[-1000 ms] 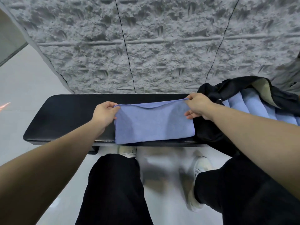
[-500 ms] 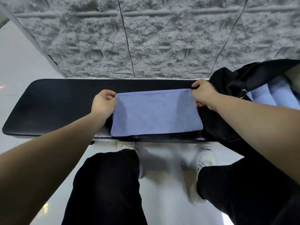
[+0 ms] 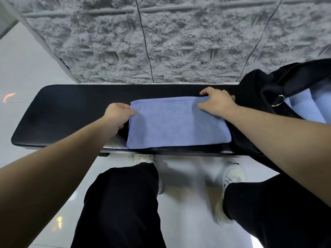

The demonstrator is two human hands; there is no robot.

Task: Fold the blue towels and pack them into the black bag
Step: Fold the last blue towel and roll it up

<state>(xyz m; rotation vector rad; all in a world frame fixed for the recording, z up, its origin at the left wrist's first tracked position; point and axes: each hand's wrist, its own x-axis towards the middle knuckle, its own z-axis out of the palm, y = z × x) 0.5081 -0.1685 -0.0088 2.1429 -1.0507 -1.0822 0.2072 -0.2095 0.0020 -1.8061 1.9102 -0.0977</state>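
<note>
Left hand and right hand grip unlabelled blue towel.

Black bag cut off by the right edge, so its full shape cannot be told. Only part of the blue towels inside showing, too few edges to count them. Right corner of the folded towel hidden under the right hand. Tips of the left hand fingers tucked out of sight at the towel's left edge. Near right part of the tabletop covered by the arm and bag. Both shoes blurred on the floor, partly hidden behind the black trousers.
</note>
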